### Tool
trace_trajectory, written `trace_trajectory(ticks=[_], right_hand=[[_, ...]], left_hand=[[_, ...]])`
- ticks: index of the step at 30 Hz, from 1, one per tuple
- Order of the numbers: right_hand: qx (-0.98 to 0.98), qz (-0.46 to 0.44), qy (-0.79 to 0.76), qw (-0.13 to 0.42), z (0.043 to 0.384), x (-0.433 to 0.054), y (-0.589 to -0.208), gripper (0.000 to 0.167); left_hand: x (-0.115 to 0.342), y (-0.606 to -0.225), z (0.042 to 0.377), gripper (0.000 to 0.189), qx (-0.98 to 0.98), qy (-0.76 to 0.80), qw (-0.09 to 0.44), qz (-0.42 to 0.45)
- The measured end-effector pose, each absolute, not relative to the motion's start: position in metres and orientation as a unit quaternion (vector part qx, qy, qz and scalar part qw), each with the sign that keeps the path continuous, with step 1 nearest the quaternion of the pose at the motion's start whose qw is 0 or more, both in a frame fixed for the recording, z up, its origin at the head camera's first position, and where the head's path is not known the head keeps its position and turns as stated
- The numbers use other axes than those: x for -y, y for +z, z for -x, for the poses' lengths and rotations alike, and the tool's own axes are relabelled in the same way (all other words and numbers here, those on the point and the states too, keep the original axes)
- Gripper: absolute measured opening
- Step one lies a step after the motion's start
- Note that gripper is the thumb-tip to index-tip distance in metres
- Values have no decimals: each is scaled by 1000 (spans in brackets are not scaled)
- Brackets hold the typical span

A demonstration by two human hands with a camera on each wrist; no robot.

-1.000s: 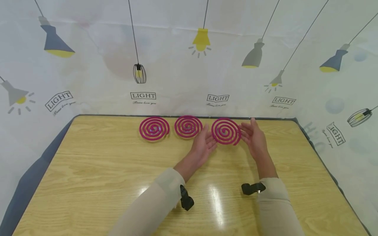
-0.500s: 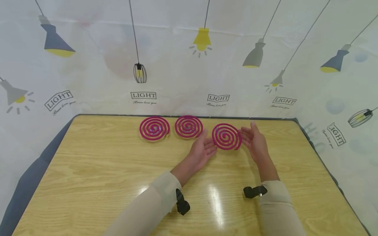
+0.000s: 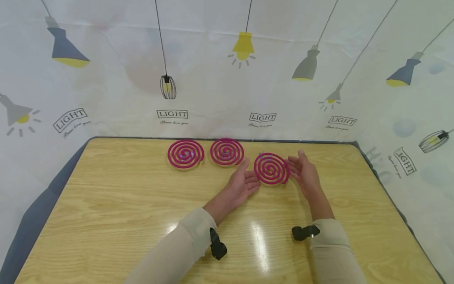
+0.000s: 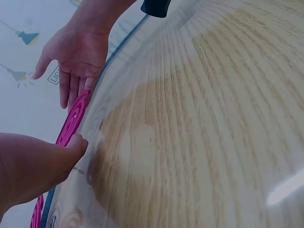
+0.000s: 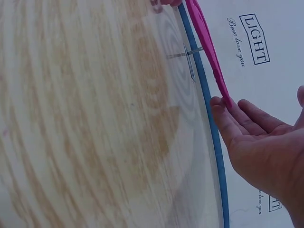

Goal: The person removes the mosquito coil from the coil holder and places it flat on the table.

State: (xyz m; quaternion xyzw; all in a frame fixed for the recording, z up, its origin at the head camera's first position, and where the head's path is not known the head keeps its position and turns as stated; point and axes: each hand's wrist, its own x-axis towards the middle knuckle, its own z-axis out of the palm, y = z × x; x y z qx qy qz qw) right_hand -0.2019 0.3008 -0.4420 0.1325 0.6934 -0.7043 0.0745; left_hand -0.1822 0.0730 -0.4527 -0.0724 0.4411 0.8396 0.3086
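Observation:
A magenta mosquito coil [image 3: 270, 169] lies across the fingers of both hands, raised off the table; edge-on, the same coil [image 4: 71, 124] spans between them in the left wrist view. My left hand [image 3: 241, 184] supports its left edge with the fingers extended and the palm turned inward. At the opposite edge, my right hand [image 3: 307, 174] bears it on straight fingers, as the right wrist view also shows under the coil's end [image 5: 219, 78]. Two more magenta coils, one at far left [image 3: 185, 154] and a middle coil [image 3: 226, 151], sit in a row by the back edge.
A small thin metal coil stand [image 5: 191, 64] is on the table behind the carried coil. The wooden table [image 3: 117, 221] meets a wall sheet [image 3: 213, 90] printed with lamps. Dark wrist straps with cameras [image 3: 218, 245] are on both sleeves.
Both hands have drawn the right-hand coil toward the person, away from the back edge, and the metal stand behind it has come into sight. The other two coils have stayed put.

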Motion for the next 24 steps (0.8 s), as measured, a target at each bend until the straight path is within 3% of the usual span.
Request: trace_trajectory(ticks=[24], right_hand=[[-743, -170, -639, 105, 200, -294, -442, 85]], left_hand=[[-70, -450, 179, 97, -452, 804, 372, 99]])
